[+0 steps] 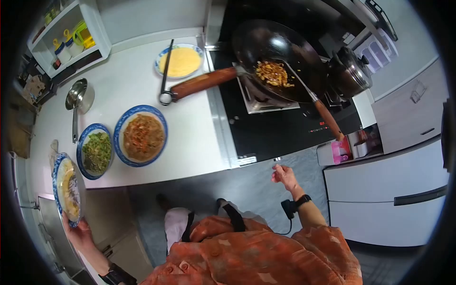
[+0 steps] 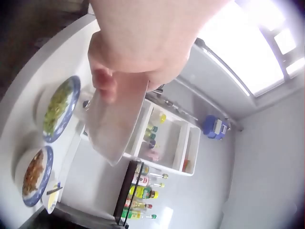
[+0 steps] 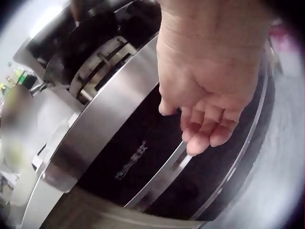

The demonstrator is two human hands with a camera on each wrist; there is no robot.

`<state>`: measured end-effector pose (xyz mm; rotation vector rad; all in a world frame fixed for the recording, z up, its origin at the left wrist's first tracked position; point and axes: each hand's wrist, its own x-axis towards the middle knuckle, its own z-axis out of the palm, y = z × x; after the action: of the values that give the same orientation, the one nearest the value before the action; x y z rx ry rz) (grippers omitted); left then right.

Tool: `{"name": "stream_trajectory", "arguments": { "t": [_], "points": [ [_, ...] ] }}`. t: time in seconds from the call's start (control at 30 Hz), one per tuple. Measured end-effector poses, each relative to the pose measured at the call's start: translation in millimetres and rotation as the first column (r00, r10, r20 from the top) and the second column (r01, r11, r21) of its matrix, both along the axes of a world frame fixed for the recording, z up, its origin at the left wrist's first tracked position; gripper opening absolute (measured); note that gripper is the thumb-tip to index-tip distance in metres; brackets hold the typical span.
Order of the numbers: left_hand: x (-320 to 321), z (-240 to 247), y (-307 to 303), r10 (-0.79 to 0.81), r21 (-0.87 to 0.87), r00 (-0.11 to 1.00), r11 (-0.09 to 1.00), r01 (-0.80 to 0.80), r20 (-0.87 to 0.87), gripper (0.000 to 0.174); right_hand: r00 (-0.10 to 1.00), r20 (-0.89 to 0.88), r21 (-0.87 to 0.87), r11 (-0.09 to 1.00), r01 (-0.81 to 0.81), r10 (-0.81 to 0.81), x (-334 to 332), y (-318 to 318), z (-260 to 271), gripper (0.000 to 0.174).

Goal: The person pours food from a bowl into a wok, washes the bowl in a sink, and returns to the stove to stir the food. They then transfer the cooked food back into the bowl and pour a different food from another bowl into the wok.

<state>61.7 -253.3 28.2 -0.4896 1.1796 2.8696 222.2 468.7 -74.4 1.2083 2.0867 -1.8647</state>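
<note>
My left hand (image 1: pixel 80 232) grips the rim of a blue-and-white bowl (image 1: pixel 56 183), which is tilted on its side past the counter's left end. White and yellowish food shows inside it. The left wrist view has the bowl's pale outside (image 2: pixel 114 126) with fingers curled under it. Nearest on the counter are a bowl of chopped greens (image 1: pixel 79 159) and a bowl of sliced meat with red bits (image 1: pixel 163 124). My right hand (image 1: pixel 285 176) hangs loosely curled and holds nothing, in front of the stove's edge (image 3: pixel 112 107).
A wok (image 1: pixel 251 40) with browned food and a wooden-handled spatula (image 1: pixel 327 115) sits on the stove. Its long handle (image 1: pixel 204 83) juts over the counter. A plate of yellow food (image 1: pixel 197 50) with dark chopsticks (image 1: pixel 166 71), a metal ladle (image 1: pixel 74 123) and a lidded pot (image 1: pixel 349 76) stand around.
</note>
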Motion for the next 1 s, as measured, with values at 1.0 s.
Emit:
{"name": "stream_trajectory", "arguments": {
  "t": [1.0],
  "points": [
    [124,-2,253,-0.196,-0.076,0.967,0.975,0.21,0.164,0.032,0.985,0.044,0.857,0.501,-0.124,0.168,-21,29,-41,0.059]
  ]
}}
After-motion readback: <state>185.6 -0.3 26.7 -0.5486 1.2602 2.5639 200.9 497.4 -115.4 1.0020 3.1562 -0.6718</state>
